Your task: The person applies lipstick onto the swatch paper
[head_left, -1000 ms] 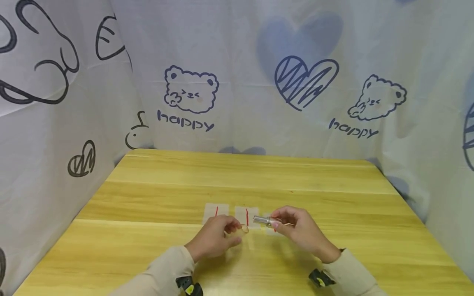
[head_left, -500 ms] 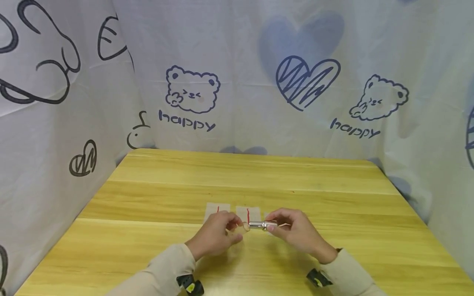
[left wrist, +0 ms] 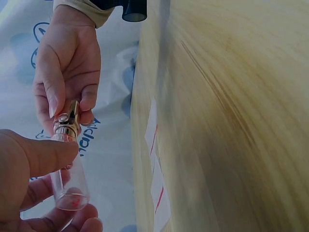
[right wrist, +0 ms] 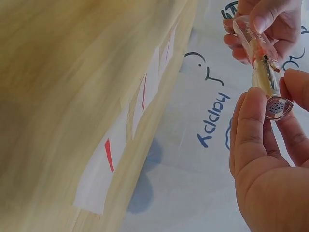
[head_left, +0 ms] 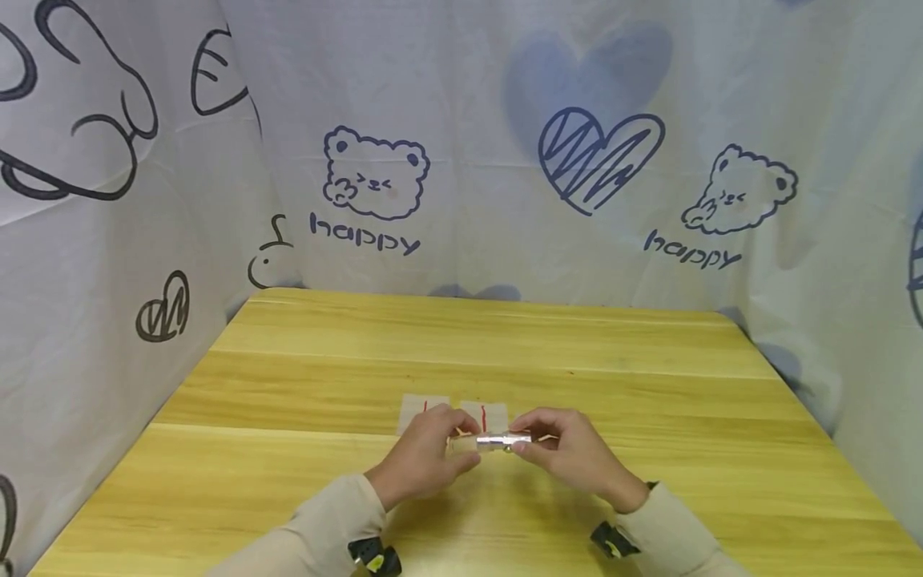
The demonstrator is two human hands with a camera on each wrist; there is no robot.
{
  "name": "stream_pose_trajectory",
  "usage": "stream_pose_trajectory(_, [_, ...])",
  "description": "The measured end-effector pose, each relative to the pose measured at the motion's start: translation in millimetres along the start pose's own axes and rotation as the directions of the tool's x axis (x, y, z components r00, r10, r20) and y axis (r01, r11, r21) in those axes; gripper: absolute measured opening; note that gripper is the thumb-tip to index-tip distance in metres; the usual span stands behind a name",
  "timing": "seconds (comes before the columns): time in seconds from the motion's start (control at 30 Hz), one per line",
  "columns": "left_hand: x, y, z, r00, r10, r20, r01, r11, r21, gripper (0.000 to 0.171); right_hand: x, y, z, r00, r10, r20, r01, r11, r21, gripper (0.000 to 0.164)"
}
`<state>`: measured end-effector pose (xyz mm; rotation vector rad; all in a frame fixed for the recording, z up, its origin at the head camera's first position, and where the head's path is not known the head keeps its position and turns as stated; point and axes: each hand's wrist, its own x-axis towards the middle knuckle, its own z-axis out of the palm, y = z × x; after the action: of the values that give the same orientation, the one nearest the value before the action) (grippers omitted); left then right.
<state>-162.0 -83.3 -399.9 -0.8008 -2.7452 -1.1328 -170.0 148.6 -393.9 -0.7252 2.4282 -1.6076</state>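
In the head view, a lipstick with a silvery tube (head_left: 493, 441) lies level between the two hands, above the table. My right hand (head_left: 580, 453) pinches its base between thumb and fingers; the round end with a small label shows in the right wrist view. A clear cap (left wrist: 71, 186) is held by my left hand (head_left: 421, 450), its thumb laid along one side and fingers around the other. The open end of the cap surrounds the front of the lipstick tube (right wrist: 264, 76). Red smears show inside the clear cap.
White paper strips (head_left: 421, 413) lie side by side on the wooden table (head_left: 461, 336), each marked with a red stroke (right wrist: 109, 154). White cloth (head_left: 476, 80) printed with bears and hearts hangs around the back and sides. A black camera mount sits on each wrist.
My right hand has moved the lipstick left and levelled it. Its front end, apart from the cap one second ago, is now inside it. My left hand has barely shifted.
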Motion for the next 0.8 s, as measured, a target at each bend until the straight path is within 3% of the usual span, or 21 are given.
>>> stream_pose_trajectory(0.3, [1.0, 1.3, 2.9, 0.999, 0.043, -0.018, -0.043, 0.998, -0.043, 0.019, 3.7, 1.9, 2.7, 1.0, -0.004, 0.011, 0.004, 0.998, -0.07, 0.018])
stream_pose_trajectory(0.8, [0.8, 4.5, 4.8, 0.997, 0.074, -0.038, -0.076, 0.995, -0.066, 0.018, 3.3, 2.0, 2.5, 0.999, 0.0, 0.037, 0.001, 1.0, -0.031, 0.018])
